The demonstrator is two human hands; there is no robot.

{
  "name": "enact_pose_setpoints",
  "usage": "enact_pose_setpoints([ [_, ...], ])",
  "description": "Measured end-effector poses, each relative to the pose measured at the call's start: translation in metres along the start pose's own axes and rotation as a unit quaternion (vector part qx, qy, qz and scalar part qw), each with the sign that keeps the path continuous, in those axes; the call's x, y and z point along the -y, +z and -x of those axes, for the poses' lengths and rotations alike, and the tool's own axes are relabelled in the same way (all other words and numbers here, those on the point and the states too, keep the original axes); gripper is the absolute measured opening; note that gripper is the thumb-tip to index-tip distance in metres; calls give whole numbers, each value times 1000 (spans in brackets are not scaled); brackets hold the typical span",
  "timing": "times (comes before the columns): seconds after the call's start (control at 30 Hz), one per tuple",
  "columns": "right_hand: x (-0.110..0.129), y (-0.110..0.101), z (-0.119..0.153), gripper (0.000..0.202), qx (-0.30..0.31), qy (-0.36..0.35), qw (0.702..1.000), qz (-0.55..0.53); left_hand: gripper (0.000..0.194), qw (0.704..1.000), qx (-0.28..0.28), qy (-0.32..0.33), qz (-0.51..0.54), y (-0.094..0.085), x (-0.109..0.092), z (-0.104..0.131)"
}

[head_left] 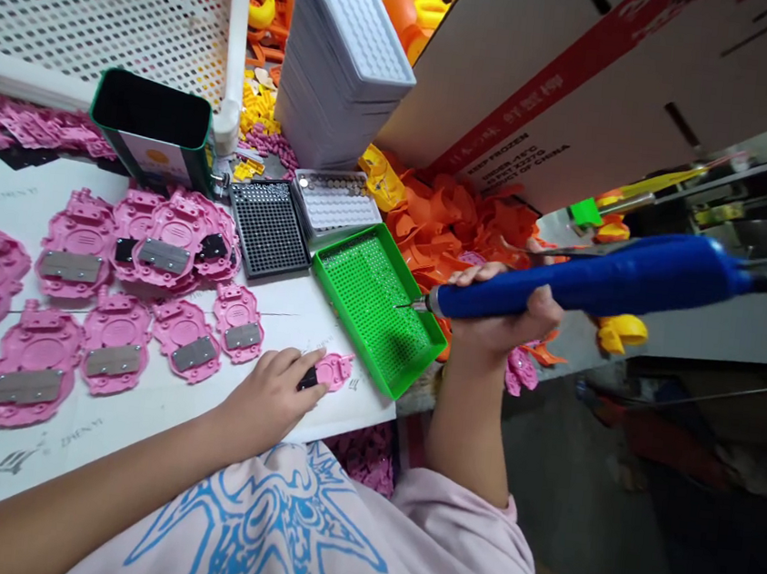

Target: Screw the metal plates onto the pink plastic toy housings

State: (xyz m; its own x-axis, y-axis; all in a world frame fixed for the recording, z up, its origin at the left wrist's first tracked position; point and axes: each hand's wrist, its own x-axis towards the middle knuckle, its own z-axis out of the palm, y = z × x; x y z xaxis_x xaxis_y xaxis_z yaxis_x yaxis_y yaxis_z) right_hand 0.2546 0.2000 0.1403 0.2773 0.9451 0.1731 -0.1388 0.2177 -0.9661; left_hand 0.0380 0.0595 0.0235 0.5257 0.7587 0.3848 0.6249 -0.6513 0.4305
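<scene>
My right hand [508, 314] is wrapped round a blue electric screwdriver [583, 276], whose thin bit points left over a green perforated tray [381, 310]. Small screws lie in that tray. On the white table sheet, my left hand [282, 395] rests with its fingers on a small pink plastic part [334, 370] with a black piece on it. The fingers press that part to the table near its front edge. Left of the hand lie several pink parts with grey metal plates, one of them a small part [239, 322].
A black tray [270, 228] and a white tray [338, 202] stand behind the green one. Further back are stacked white trays [345, 64], a dark green bin [153, 130] and a white crate [235, 34]. Orange parts [445, 220] and a large carton [582, 89] are at the right.
</scene>
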Motion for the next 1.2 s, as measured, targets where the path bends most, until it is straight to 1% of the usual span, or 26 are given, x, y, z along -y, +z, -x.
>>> enact_pose_setpoints([
  [0.1,10,1,25,43,42,-65,995,-57,21,1000,-2,-7,-2,0,-1,0],
  [0.23,4,3,62,36,155,-33,985,-74,19,1000,5,-13,0,1,-1,0],
  [0.3,-4,5,74,35,183,-25,980,-78,19,1000,7,-14,-1,2,-1,0],
  [0.37,-12,6,80,36,183,-20,980,-75,19,1000,9,-15,-5,2,-1,1],
  [0.53,-20,3,81,44,141,-5,988,-61,19,1000,5,-16,-14,2,-2,0],
  [0.7,-23,-3,80,39,169,1,982,-82,19,1000,1,-17,-15,2,-2,0],
  [0.8,-25,-3,83,39,183,-6,980,-74,19,1000,5,-19,-13,3,-2,1],
  [0.97,-25,-4,84,43,162,-36,983,-84,18,1000,9,-21,-12,3,-2,0],
  [1.2,-22,-2,82,43,179,-40,977,-111,19,1000,10,-19,-10,2,-3,-2],
])
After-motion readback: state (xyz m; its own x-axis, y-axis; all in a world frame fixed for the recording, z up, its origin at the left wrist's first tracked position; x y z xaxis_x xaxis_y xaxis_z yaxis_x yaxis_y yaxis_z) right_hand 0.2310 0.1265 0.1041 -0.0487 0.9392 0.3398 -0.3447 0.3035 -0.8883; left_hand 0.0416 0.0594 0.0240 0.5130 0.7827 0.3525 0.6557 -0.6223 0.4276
